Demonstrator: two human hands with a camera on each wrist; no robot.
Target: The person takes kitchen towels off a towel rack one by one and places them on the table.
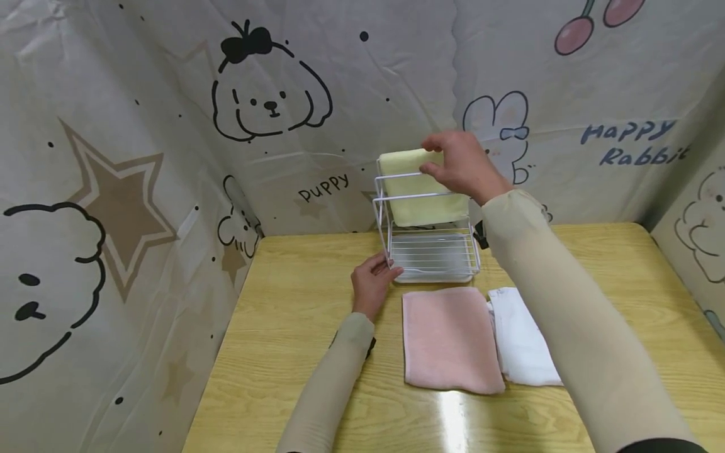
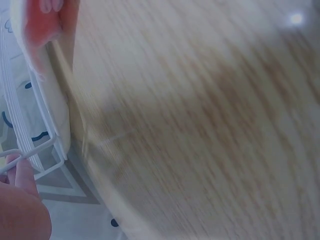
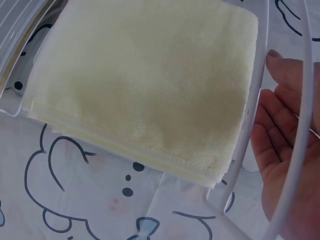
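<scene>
A white wire rack (image 1: 408, 197) stands on the table against the back cloth, with a pale yellow folded towel (image 1: 421, 211) upright in its upper part. My left hand (image 1: 372, 284) grips the rack's lower left front corner; the left wrist view shows its fingers around the white wire (image 2: 42, 147). At the rack's top right, my right hand (image 1: 461, 165) has its thumb and fingers apart, overlapping the towel in the head view. In the right wrist view, the loosely bent fingers (image 3: 270, 135) are beside the towel's edge, past a rack bar, with nothing between them.
A pink folded towel (image 1: 450, 340) lies in front of the rack. Beside it on the right is a white folded towel (image 1: 521, 340), partly hidden by my right sleeve. A pale tray (image 1: 436, 278) sits under the rack. Printed cloth (image 1: 317, 75) walls the table at back and sides.
</scene>
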